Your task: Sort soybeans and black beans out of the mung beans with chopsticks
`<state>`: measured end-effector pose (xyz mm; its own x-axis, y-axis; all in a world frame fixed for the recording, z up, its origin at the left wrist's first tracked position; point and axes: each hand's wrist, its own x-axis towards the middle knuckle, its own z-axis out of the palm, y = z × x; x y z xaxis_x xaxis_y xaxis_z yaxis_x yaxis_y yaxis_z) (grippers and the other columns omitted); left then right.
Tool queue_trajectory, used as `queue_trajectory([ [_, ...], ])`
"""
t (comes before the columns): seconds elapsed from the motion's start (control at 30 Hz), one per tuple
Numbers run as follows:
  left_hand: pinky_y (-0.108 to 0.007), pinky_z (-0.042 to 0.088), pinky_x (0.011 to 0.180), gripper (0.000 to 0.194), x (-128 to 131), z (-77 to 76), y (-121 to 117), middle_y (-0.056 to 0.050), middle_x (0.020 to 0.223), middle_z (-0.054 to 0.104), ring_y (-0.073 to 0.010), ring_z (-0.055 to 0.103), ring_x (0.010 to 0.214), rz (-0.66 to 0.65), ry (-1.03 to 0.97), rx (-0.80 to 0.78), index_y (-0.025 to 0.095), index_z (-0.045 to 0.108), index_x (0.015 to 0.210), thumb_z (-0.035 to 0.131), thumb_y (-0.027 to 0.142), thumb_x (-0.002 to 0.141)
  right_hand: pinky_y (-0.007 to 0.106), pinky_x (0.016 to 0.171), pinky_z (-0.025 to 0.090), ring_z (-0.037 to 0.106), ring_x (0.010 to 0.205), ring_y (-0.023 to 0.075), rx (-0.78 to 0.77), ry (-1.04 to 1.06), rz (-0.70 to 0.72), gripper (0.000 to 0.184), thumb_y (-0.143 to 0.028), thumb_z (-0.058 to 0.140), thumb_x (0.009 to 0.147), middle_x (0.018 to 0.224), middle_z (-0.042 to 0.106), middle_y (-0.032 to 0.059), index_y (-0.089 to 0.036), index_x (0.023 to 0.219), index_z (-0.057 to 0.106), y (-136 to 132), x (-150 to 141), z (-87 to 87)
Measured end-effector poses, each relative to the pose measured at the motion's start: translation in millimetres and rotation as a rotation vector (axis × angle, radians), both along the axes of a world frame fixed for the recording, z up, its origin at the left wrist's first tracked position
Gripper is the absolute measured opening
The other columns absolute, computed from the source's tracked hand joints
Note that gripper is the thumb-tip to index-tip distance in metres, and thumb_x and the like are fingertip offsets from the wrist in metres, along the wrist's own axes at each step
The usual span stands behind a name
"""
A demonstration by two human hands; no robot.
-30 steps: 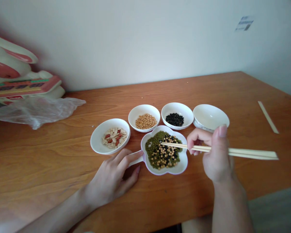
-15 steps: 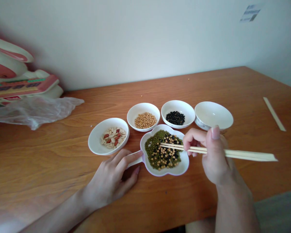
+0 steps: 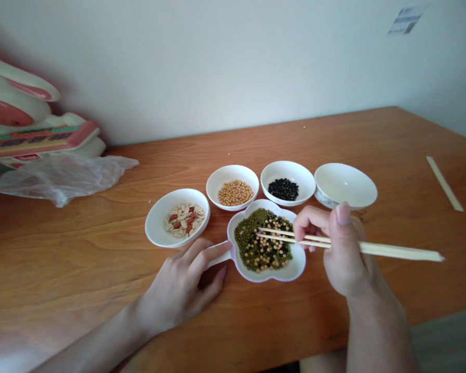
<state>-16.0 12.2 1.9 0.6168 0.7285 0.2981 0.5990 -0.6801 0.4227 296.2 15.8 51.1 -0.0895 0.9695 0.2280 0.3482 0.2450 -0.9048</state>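
Note:
My left hand (image 3: pixel 186 282) grips the short handle of a white flower-shaped dish (image 3: pixel 298 263) with a lilac rim, index finger laid along the handle. In the dish lie mixed green, black and yellow beans (image 3: pixel 264 254). My right hand (image 3: pixel 339 248) is closed round a pair of wooden chopsticks (image 3: pixel 396 250). Their tips are slightly apart among the beans near the dish's middle; whether a bean is between them I cannot tell. Just behind the dish stand a bowl of yellow soybeans (image 3: pixel 235 192) and a bowl of black beans (image 3: pixel 283 189).
A bowl of pale seeds and reddish peanuts (image 3: pixel 184 220) stands left of the dish. At the right is a white bowl (image 3: pixel 345 184) with nothing visible inside. A wooden strip (image 3: pixel 445 183) lies far right. A plastic bag (image 3: pixel 66 176) and rabbit figure (image 3: pixel 23 109) are at left.
The chopstick tips have spread slightly apart over the beans. The view has shifted a little, so the bowls and dish sit slightly further right. Both hands keep their hold.

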Motion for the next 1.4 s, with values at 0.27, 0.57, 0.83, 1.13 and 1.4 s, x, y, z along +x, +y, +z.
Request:
queue_trajectory([
  [0.27,-0.034,0.066,0.087,0.055,0.4,1.6,0.0,-0.008,0.121,0.069,-0.0215,0.075,0.103,-0.002,-0.004,-0.007,0.027,0.047,0.152,0.066,0.017,0.102,0.034,0.060,0.036,0.053,0.062,0.0158,0.039,-0.016,-0.021,0.076,-0.066,0.015,0.112,0.063,0.058,0.0015,-0.022,0.069,0.060,0.9,-3.4,0.7],
  [0.57,-0.034,0.066,0.086,0.056,0.0,1.8,-0.9,-0.009,0.122,0.069,-0.0215,0.075,0.102,-0.003,0.002,-0.014,0.027,0.046,0.153,0.066,0.017,0.102,0.035,0.059,0.034,0.052,0.059,0.0158,0.054,-0.017,-0.023,0.074,-0.065,0.018,0.113,0.061,0.057,0.0013,-0.022,0.070,0.061,2.2,-5.7,2.8],
  [0.83,-0.035,0.066,0.088,0.055,1.3,0.7,1.9,-0.009,0.121,0.069,-0.0215,0.074,0.103,-0.003,-0.003,-0.008,0.028,0.047,0.153,0.065,0.017,0.102,0.037,0.059,0.035,0.051,0.059,0.0170,0.072,0.010,-0.057,0.074,-0.063,0.021,0.113,0.060,0.057,0.0024,-0.024,0.067,0.062,0.9,-6.8,5.5],
  [1.13,-0.035,0.065,0.088,0.056,0.2,1.0,1.3,-0.008,0.121,0.069,-0.0213,0.073,0.103,-0.009,-0.006,-0.029,0.029,0.046,0.154,0.064,0.017,0.103,0.035,0.059,0.036,0.053,0.061,0.0167,0.052,-0.009,-0.040,0.076,-0.067,0.016,0.112,0.063,0.060,0.0023,-0.023,0.069,0.060,-3.3,-4.8,3.4],
  [1.4,-0.036,0.066,0.087,0.055,1.4,0.5,1.2,-0.008,0.120,0.069,-0.0217,0.074,0.102,-0.001,-0.001,-0.021,0.029,0.047,0.153,0.064,0.017,0.102,0.035,0.057,0.035,0.051,0.060,0.0177,0.021,-0.014,-0.017,0.077,-0.069,0.012,0.110,0.061,0.057,0.0026,-0.024,0.069,0.059,-1.3,-3.2,-1.7],
])
